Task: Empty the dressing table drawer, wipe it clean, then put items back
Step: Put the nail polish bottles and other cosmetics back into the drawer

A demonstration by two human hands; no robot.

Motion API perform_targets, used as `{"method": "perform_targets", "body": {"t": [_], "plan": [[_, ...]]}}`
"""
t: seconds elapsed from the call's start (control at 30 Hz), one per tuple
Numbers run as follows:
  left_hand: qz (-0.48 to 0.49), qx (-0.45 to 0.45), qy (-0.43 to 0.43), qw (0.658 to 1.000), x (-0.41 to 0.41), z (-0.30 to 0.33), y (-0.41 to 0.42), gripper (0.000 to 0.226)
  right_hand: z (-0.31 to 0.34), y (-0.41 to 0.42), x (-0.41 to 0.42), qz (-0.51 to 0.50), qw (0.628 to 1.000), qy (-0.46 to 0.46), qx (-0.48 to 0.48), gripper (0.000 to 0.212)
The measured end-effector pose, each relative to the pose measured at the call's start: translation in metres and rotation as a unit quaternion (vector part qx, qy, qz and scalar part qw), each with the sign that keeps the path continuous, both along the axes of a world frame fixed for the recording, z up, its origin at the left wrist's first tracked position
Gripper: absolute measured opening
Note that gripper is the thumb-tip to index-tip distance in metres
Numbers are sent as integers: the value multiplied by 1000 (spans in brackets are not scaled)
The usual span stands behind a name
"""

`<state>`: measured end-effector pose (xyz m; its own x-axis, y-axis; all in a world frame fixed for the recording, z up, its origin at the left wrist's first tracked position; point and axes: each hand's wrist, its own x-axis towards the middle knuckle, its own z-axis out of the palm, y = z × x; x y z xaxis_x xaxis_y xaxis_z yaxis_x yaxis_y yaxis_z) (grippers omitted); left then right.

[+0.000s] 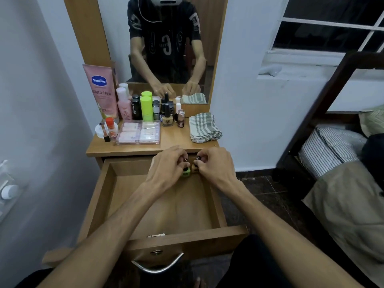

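The wooden drawer (124, 202) is pulled out wide, its floor bare apart from its far end. There my left hand (166, 165) is closed on small nail polish bottles, one with a green base (186, 174). My right hand (214, 163) grips other small bottles beside it, a brownish one (195, 168) showing under the fingers. Both hands nearly touch at the drawer's back. A folded striped cloth (204, 127) lies on the tabletop at the right. Exactly how many bottles each hand holds is hidden.
The tabletop (176, 140) carries a pink Vaseline tube (101, 90), several bottles, a lime-green container (146, 109), a clear organizer box (139, 132) and nail polishes (168, 117). A mirror (164, 48) stands behind. A bed (342, 173) is at the right, a wall at the left.
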<state>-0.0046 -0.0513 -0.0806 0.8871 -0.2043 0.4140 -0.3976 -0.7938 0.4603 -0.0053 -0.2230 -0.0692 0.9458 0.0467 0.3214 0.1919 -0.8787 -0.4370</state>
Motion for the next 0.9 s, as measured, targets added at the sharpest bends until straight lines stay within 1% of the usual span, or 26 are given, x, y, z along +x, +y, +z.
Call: {"method": "perform_targets", "body": {"t": [0.13,0.33,0.47,0.77,0.9], "plan": [[18,22,-52,998,3,-10,-8,15,-9,2,6,-8,1000,-16,-15,9],[27,42,-85,995,8,-26,-10,13,-28,-1,10,13,998,-47,-43,11],[35,59,-85,994,10,-34,-8,13,-31,-1,12,10,996,-69,-54,11],[37,80,-104,991,14,-36,-5,20,-31,-3,11,24,996,-56,-67,8],[23,80,-101,991,14,-36,-2,24,-29,-6,8,30,996,-57,-68,18]]}}
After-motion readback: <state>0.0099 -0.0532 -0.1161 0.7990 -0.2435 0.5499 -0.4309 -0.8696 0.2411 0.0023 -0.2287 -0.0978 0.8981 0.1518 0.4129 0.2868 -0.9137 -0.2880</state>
